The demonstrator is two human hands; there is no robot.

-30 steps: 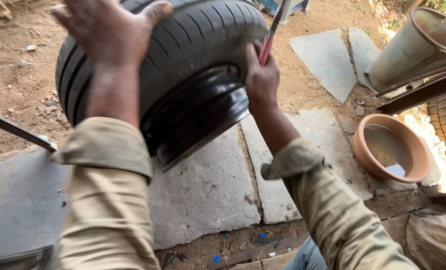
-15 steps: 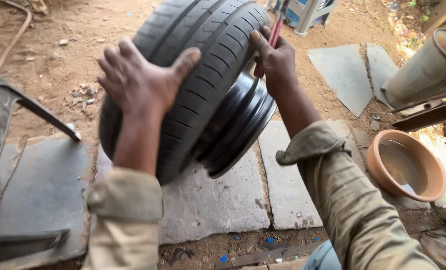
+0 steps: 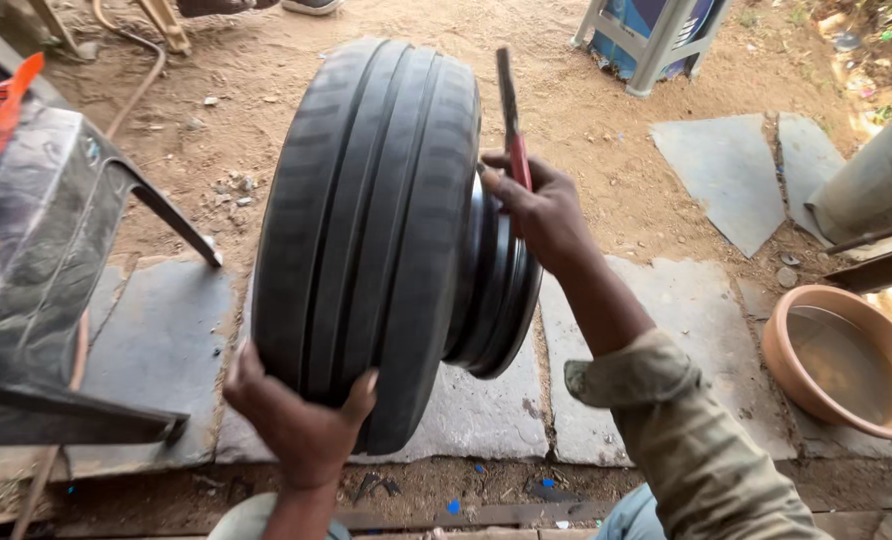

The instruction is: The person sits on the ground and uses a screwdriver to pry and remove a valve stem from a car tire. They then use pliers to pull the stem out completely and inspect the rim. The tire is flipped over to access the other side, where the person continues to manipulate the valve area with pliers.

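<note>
The black rubber tyre with long grooves in its tread (image 3: 366, 235), still on its dark steel rim (image 3: 496, 290), stands upright on its tread in the middle of the view, above the grey stone slabs (image 3: 666, 330) of the ground. The tread faces the camera and the rim side is turned toward three o'clock.

The left hand (image 3: 301, 425) is at six o'clock of the tyre, under the tread. Its fingers are bent around the rubber and they carry or steady the weight from below. The right hand (image 3: 541, 215) is at three o'clock, at the place where the rubber meets the rim. It is closed on a thin tool with a red handle (image 3: 511, 125), which points up toward twelve o'clock. I cannot tell if the lower tip of the tool is pushed between tyre and rim, because the hand hides it.

In my judgement the step in hand is to hold the wheel upright and turn it while the tool works at the rim edge. The next move calls for a firm grip from below, so the wheel does not roll or fall to one side.

Further out, at nine o'clock is a dark metal stand (image 3: 56, 300), at four o'clock a round clay basin (image 3: 846, 365), and at one o'clock a blue container in a grey frame (image 3: 651, 35) on the sandy soil.
</note>
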